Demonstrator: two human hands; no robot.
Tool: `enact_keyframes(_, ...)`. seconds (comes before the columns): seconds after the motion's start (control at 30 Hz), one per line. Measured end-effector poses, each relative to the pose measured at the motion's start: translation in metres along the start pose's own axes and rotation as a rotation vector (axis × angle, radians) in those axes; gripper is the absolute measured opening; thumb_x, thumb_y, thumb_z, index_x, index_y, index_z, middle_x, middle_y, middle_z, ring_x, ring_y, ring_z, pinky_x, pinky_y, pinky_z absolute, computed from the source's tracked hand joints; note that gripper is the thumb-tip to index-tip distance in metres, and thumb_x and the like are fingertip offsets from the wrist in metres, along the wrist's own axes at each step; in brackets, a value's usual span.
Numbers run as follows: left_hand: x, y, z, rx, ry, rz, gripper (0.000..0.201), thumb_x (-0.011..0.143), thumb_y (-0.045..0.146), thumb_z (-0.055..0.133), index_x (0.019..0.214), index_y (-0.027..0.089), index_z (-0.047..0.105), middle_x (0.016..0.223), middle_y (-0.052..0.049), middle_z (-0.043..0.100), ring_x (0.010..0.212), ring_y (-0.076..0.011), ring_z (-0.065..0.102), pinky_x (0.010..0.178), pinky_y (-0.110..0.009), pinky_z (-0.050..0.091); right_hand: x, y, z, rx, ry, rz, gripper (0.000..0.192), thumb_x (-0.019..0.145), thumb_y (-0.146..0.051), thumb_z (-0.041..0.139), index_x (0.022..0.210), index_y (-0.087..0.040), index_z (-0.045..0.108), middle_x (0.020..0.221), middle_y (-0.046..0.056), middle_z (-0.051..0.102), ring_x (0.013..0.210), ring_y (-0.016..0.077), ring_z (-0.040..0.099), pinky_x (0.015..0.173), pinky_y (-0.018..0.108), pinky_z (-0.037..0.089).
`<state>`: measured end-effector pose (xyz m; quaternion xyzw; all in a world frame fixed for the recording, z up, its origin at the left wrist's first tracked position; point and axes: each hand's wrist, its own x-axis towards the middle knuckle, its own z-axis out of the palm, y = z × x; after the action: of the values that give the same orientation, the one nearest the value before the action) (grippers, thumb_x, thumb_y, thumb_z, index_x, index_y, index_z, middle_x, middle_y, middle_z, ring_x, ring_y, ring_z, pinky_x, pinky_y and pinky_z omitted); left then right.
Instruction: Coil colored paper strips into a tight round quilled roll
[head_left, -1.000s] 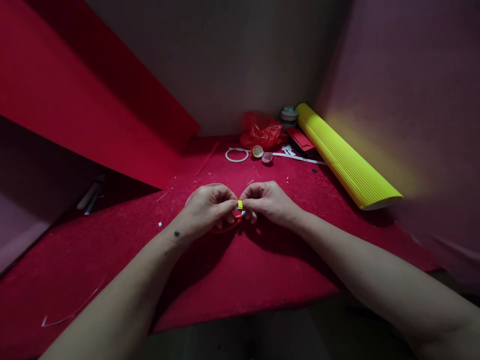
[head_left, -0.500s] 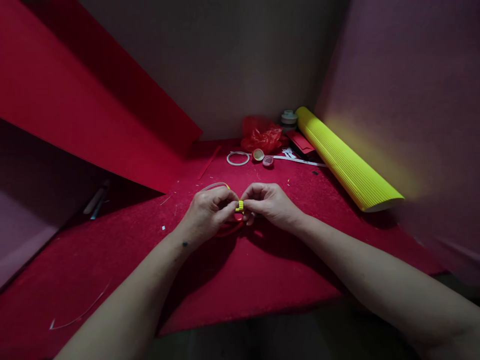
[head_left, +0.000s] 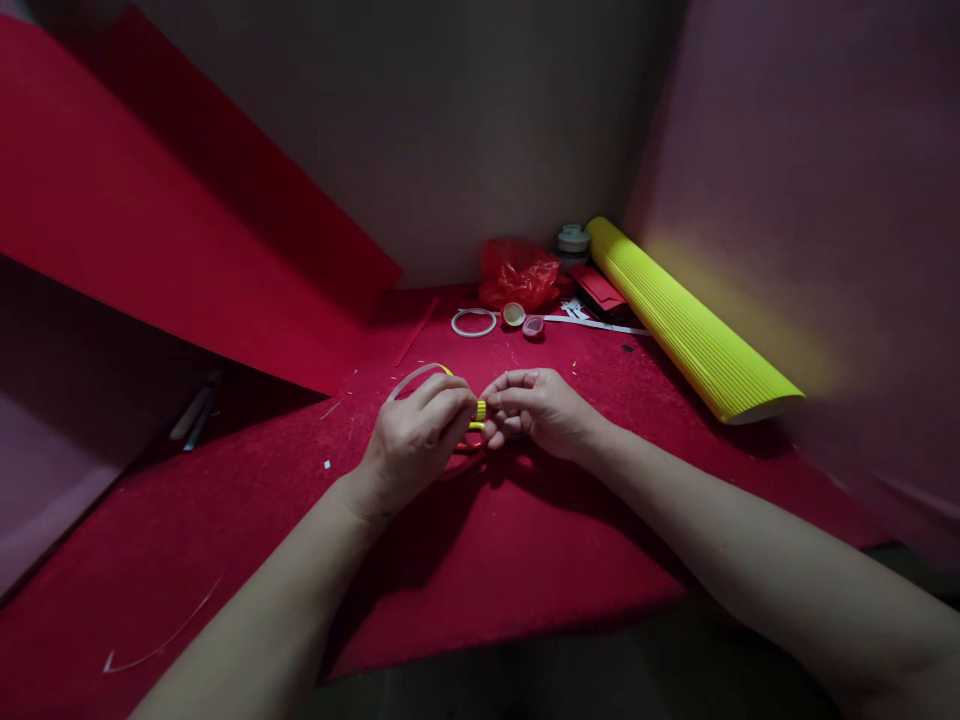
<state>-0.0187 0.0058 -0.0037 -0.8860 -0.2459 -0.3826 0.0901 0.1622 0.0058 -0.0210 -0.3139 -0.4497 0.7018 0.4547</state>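
Observation:
Between my two hands, just above the red cloth, is a small yellow corrugated paper piece (head_left: pixel 481 409). My left hand (head_left: pixel 421 425) is closed, its thumb and fingers pinching the piece from the left. From the right, the thumb and forefinger of my right hand (head_left: pixel 536 408) pinch its other edge, with the lower fingers loosely curled. A thin hoop (head_left: pixel 411 380), whitish with yellow and red parts, curves behind and below my left hand. Part of that hoop is hidden by my fingers, and I cannot tell whether the yellow piece is joined to it.
A large folded red sheet (head_left: pixel 187 230) leans at the left. A yellow corrugated roll (head_left: pixel 690 320) lies at the right. At the back are a red plastic bag (head_left: pixel 519 272), a white ring (head_left: pixel 473 323), two small round cups, a jar (head_left: pixel 573 240) and white paper strips (head_left: pixel 592 322).
My left hand has turned over slightly, its back now facing up more and hiding the thumb. My right fingers have shifted a little on the yellow piece. The view has moved slightly.

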Motion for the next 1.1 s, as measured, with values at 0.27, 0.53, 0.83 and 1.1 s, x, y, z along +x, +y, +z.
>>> enact_keyframes(0.27, -0.005, 0.005, -0.008, 0.19, 0.0, 0.091, 0.012, 0.088, 0.015, 0.051, 0.096, 0.017, 0.06, 0.082, -0.005, 0.063, 0.068, -0.0107, 0.058, 0.06, -0.02, 0.045, -0.003, -0.005, 0.001, -0.044, 0.006, -0.034, 0.009, 0.065, -0.022, 0.065, 0.067, -0.014, 0.062, 0.05, -0.003, 0.055, 0.036, 0.0068, 0.045, 0.03, 0.018, 0.031)
enact_keyframes(0.53, -0.001, 0.007, -0.011, 0.263, -0.032, 0.335, 0.017, 0.088, 0.012, 0.045, 0.103, 0.014, 0.055, 0.081, -0.008, 0.066, 0.07, -0.0157, 0.061, 0.063, -0.026, 0.049, -0.004, -0.008, 0.005, -0.192, 0.018, -0.011, 0.023, 0.069, -0.023, 0.061, 0.05, -0.016, 0.05, 0.039, -0.005, 0.045, 0.03, 0.0057, 0.038, 0.03, 0.02, 0.025)
enact_keyframes(0.83, -0.001, 0.007, -0.007, 0.284, -0.054, 0.339, 0.017, 0.089, 0.012, 0.044, 0.101, 0.012, 0.056, 0.079, -0.009, 0.066, 0.067, -0.016, 0.061, 0.06, -0.026, 0.049, -0.005, -0.01, 0.005, -0.297, 0.102, 0.021, 0.025, 0.07, -0.016, 0.058, 0.047, -0.017, 0.049, 0.037, -0.004, 0.043, 0.03, 0.0062, 0.037, 0.029, 0.021, 0.025)
enact_keyframes(1.1, 0.0, 0.008, -0.007, 0.28, -0.086, 0.374, 0.015, 0.09, 0.013, 0.044, 0.099, 0.008, 0.056, 0.079, -0.011, 0.066, 0.068, -0.0175, 0.061, 0.059, -0.028, 0.049, -0.004, -0.013, 0.003, -0.117, 0.08, 0.177, 0.026, 0.063, -0.014, 0.061, 0.044, -0.017, 0.043, 0.037, -0.006, 0.037, 0.032, 0.0055, 0.034, 0.031, 0.02, 0.018)
